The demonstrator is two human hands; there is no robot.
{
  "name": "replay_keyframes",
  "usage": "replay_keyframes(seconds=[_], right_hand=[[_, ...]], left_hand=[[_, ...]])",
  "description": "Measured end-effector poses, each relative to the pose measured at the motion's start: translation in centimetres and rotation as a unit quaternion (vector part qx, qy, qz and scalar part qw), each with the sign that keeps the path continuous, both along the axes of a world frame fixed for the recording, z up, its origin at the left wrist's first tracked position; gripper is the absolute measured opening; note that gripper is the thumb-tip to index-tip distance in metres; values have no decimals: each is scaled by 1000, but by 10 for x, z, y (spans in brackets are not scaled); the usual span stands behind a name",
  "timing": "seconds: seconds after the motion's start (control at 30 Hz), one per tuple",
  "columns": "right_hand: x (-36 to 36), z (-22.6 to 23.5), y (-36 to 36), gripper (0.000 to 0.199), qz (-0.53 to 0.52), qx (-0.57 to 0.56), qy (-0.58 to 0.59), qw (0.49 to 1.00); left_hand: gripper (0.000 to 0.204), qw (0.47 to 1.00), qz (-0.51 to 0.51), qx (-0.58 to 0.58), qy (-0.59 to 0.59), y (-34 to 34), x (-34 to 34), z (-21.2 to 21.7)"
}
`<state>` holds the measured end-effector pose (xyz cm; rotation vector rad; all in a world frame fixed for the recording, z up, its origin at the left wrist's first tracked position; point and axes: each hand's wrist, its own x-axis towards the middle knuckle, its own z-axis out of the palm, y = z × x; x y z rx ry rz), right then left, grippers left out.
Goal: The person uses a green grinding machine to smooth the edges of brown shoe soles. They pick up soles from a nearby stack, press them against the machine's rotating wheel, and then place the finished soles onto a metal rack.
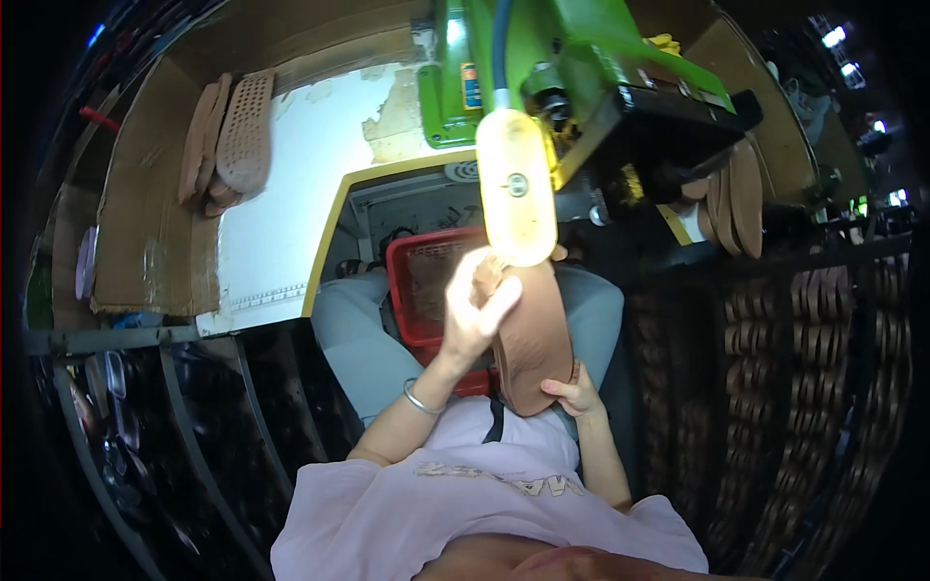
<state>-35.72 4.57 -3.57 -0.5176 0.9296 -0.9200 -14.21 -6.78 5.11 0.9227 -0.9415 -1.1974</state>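
Observation:
A tan shoe sole [535, 339] is held up in front of my lap, its broad face turned up and its long side running away from me. Wrapped round its near right edge is my right hand [578, 393], thumb on top. My left hand [475, 312], with a silvery bangle at the wrist, is curled at the sole's far left edge, thumb and fingers bent against it. The far tip of the sole lies beneath a glowing yellow lamp [516, 228], which hides part of it and some fingertips.
A green machine [450, 107] with a black head [668, 145] stands beyond the lamp. Perforated soles [245, 131] lean in a cardboard box [145, 213] at left; more soles [744, 198] stand at right. Between my knees sits a red basket [399, 290]. Racks of soles [756, 387] fill the right side.

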Motion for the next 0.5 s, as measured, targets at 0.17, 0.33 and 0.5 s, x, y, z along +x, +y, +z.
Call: replay_keyframes(seconds=[0.17, 0.33, 0.5], right_hand=[[-25, 16, 26, 46, -6, -8, 34, 999], [-40, 22, 41, 51, -20, 7, -8, 1000], [-14, 26, 47, 57, -102, 27, -38, 994]], left_hand=[[17, 981, -76, 66, 166, -19, -6, -9], [48, 892, -174, 232, 347, -32, -21, -28], [46, 967, -180, 107, 143, 7, -34, -7]])
